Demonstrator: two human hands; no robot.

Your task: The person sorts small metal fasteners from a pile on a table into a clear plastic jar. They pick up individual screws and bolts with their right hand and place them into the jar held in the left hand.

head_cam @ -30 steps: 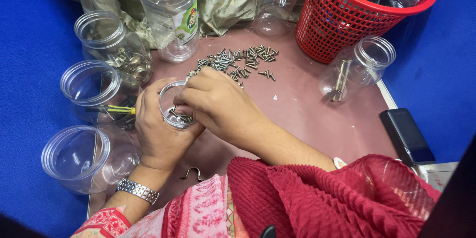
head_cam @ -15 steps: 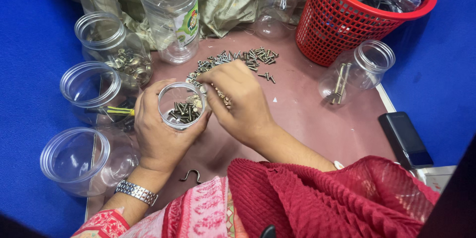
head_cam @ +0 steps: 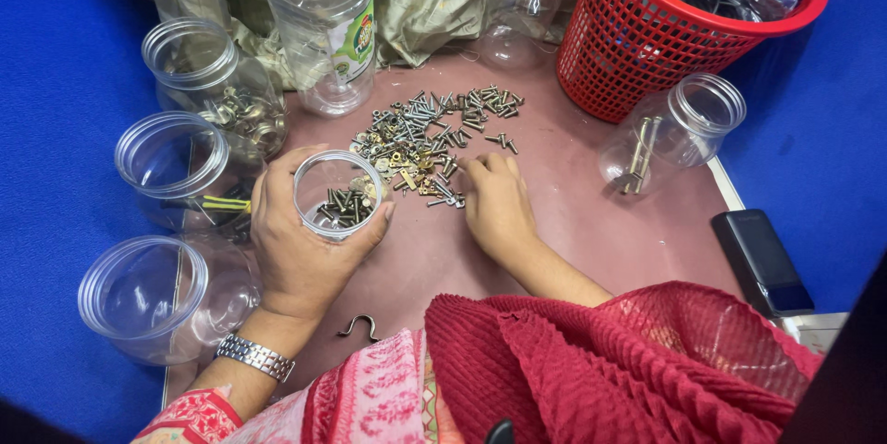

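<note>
Left hand [head_cam: 300,245]: wrapping around a small clear jar [head_cam: 338,193] holding dark screws, just left of the screw pile [head_cam: 432,134]. Right hand [head_cam: 497,204]: resting palm-down, fingers loosely spread and holding nothing, fingertips touching the pile's near edge. Red basket [head_cam: 647,47]: standing right of the pile. Metal hook [head_cam: 360,325]: lying well below the pile.

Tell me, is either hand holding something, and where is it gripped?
The left hand grips a small clear jar around its side; the right hand holds nothing visible.
</note>
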